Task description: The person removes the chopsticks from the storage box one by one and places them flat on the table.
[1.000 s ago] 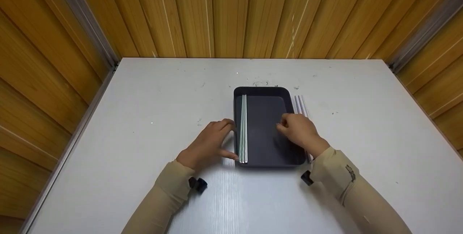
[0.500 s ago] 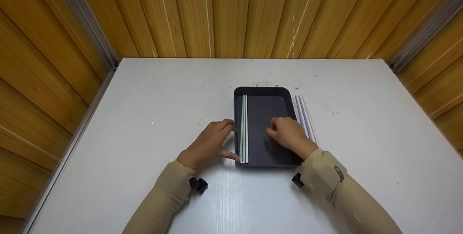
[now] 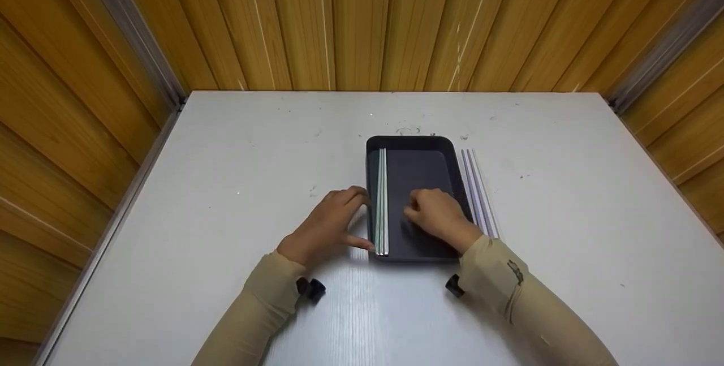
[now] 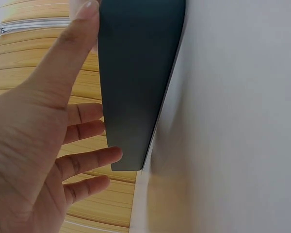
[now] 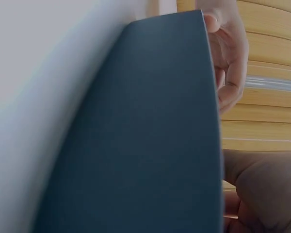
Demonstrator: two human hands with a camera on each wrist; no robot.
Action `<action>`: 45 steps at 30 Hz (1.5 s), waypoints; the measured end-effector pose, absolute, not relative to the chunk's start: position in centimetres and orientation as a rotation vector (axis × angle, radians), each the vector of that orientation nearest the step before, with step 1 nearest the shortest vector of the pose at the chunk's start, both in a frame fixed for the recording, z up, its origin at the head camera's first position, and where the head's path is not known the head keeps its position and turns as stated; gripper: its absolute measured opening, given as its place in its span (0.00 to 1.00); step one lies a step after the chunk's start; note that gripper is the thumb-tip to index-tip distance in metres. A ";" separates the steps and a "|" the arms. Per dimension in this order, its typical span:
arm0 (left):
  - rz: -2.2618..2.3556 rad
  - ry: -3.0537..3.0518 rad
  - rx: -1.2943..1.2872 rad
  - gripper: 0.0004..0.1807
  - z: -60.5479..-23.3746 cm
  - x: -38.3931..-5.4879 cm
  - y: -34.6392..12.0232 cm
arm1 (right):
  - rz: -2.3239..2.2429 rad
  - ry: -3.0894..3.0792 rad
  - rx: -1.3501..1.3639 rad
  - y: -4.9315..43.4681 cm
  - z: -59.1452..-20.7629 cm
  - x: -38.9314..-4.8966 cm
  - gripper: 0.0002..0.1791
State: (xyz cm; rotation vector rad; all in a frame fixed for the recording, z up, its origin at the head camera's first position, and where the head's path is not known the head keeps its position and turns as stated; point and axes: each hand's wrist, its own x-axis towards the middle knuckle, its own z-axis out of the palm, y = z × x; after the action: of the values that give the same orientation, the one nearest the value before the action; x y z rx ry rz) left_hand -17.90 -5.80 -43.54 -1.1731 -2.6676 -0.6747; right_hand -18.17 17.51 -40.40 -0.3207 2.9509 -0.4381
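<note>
My left hand stands at the left side of a dark tray, fingers fairly straight, thumb at the near corner. In the left wrist view, the thumb reaches the tray rim while the other fingers lie along the outer wall. Over the middle of the tray is my right hand, its fingers curled with nothing visible in them. The right wrist view hides its fingertips behind the tray wall. Pale green and white chopsticks lie lengthwise in the tray, along its left side.
Several purple and white chopsticks lie on the white table just right of the tray, partly covered by the right sleeve. Wood-look panels rise behind the table and at both sides.
My right hand has moved left and slightly nearer over the tray, uncovering more of the purple chopsticks. My left hand and the chopsticks in the tray stay put.
</note>
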 end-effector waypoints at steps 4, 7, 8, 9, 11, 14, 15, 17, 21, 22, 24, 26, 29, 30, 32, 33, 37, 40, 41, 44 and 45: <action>-0.677 -2.688 -1.168 0.44 -43.5 -17.9 -5.8 | -0.441 2.950 -0.339 17.0 -40.5 -18.1 0.11; -0.688 -2.683 -1.170 0.44 -43.4 -17.9 -5.7 | -0.436 2.956 -0.348 16.7 -40.6 -18.0 0.12; -0.692 -2.679 -1.171 0.43 -43.4 -17.9 -5.7 | -0.436 2.954 -0.347 16.5 -40.7 -18.0 0.11; -0.693 -2.673 -1.173 0.43 -43.4 -17.9 -5.7 | -0.437 2.952 -0.347 16.4 -40.7 -18.0 0.11; -0.694 -2.662 -1.177 0.42 -43.5 -17.9 -5.7 | -0.435 2.948 -0.347 16.2 -40.8 -18.0 0.10; -0.689 -2.652 -1.178 0.41 -43.5 -17.9 -5.7 | -0.432 2.934 -0.349 15.8 -41.0 -17.9 0.09; -0.679 -2.653 -1.174 0.41 -43.5 -17.9 -5.7 | -0.431 2.933 -0.353 15.7 -41.0 -17.9 0.09; -0.669 -2.659 -1.168 0.41 -43.5 -17.9 -5.7 | -0.441 2.928 -0.360 15.5 -41.2 -17.9 0.09; -0.644 -2.678 -1.159 0.41 -43.5 -17.9 -5.7 | -0.470 2.925 -0.361 15.0 -41.3 -17.7 0.10; -0.643 -2.680 -1.160 0.41 -43.5 -18.0 -5.7 | -0.476 2.925 -0.362 14.9 -41.4 -17.7 0.10; -0.645 -2.686 -1.159 0.41 -43.5 -18.0 -5.7 | -0.477 2.928 -0.368 14.7 -41.5 -17.7 0.10; -0.651 -2.690 -1.157 0.41 -43.5 -18.0 -5.7 | -0.482 2.926 -0.371 14.6 -41.5 -17.7 0.10; -0.676 -2.694 -1.157 0.42 -43.5 -18.0 -5.7 | -0.492 2.919 -0.369 14.4 -41.7 -17.7 0.11; -0.685 -2.696 -1.158 0.42 -43.5 -18.0 -5.6 | -0.494 2.917 -0.365 14.3 -41.7 -17.7 0.11; -0.697 -2.702 -1.155 0.42 -43.5 -18.0 -5.6 | -0.498 2.914 -0.355 14.2 -41.8 -17.7 0.11; -0.700 -2.703 -1.155 0.42 -43.5 -18.0 -5.5 | -0.496 2.914 -0.351 14.2 -41.9 -17.7 0.11; -0.699 -2.699 -1.159 0.43 -43.6 -18.0 -5.4 | -0.484 2.918 -0.337 14.0 -42.3 -17.7 0.11; -0.699 -2.690 -1.167 0.43 -43.7 -18.0 -5.5 | -0.466 2.920 -0.318 13.9 -42.3 -17.7 0.11; -0.700 -2.691 -1.168 0.43 -43.7 -18.0 -5.5 | -0.458 2.923 -0.313 13.9 -42.3 -17.7 0.11; -0.703 -2.688 -1.171 0.42 -43.7 -18.1 -5.5 | -0.430 2.927 -0.301 13.8 -42.2 -17.7 0.12; -0.702 -2.687 -1.171 0.42 -43.7 -18.1 -5.5 | -0.423 2.929 -0.300 13.7 -42.2 -17.7 0.12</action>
State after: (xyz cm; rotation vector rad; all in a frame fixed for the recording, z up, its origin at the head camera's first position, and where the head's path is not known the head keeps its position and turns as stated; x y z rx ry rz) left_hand -18.08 -5.50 -43.70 -1.1713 -2.6875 -0.7023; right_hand -17.75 13.74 -42.20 -0.2997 2.9289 -0.4231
